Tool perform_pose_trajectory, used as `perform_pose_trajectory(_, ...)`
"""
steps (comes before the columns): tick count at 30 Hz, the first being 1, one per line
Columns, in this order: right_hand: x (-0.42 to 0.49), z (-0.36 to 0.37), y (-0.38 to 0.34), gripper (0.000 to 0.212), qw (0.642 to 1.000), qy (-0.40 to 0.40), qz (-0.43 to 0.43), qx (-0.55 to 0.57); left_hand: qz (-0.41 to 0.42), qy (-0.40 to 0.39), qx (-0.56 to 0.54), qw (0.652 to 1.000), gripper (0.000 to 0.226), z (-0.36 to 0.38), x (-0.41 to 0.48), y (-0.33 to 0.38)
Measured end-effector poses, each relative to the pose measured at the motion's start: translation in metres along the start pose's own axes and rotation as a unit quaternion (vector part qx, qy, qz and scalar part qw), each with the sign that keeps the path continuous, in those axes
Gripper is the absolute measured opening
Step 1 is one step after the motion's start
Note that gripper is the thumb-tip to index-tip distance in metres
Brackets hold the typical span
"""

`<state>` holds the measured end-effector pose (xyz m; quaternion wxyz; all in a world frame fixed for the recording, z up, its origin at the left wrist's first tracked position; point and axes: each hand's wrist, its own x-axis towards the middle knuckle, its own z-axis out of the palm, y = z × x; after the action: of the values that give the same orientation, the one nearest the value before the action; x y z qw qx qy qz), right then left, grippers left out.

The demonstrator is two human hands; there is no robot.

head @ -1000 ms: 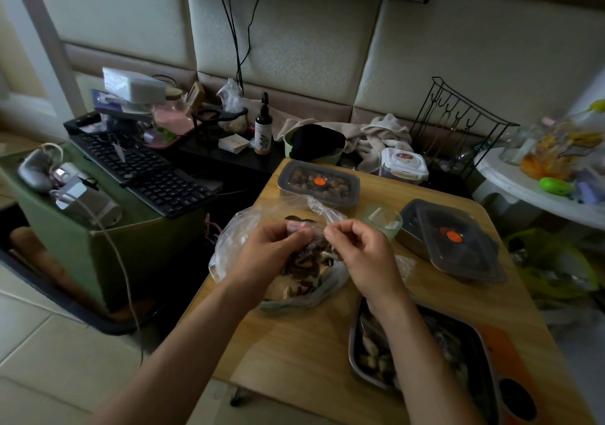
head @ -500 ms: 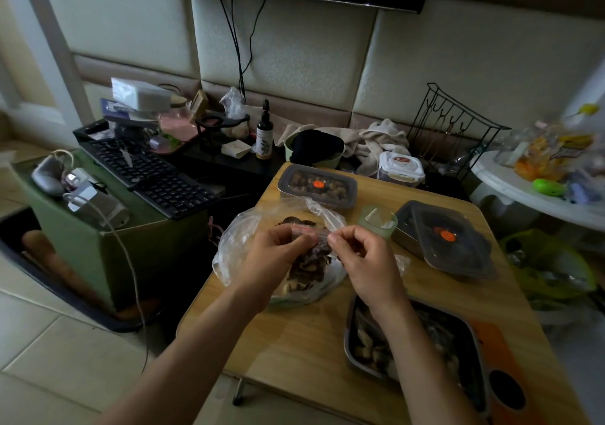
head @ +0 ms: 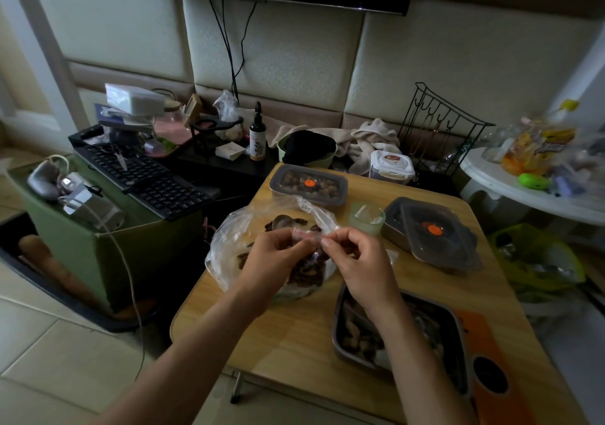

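Pinching plastic bag rim: left hand, right hand, at left edge of table.

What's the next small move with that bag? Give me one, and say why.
Probably draw the left hand and right hand apart to part the pinkish strip at the mouth of the clear bag. Both hands pinch that strip, fingertips almost meeting, and the bag's dark pieces look like those in the open tray beside it.
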<state>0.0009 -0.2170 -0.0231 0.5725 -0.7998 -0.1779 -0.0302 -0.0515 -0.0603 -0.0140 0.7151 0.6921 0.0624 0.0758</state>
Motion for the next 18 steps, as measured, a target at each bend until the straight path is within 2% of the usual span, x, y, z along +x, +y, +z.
perform_pose_trajectory(11,-0.0058,0.0053,-0.005,0.015,0.998,0.04,-0.037,-0.038,-0.002,0.008,0.014,1.0,0.016,0.0042,0.003,-0.0042)
perform_pose_trajectory(15,-0.0042,0.0028,-0.0064,0.011,0.999,0.017,-0.035,-0.03,-0.013,0.008,0.004,1.0,0.015,0.0011,0.0049,-0.0022)
perform_pose_trajectory(18,-0.0024,0.0029,-0.0061,0.011,0.996,0.016,-0.066,-0.063,-0.014,0.009,-0.01,1.0,0.013,0.0001,0.0039,0.0002)
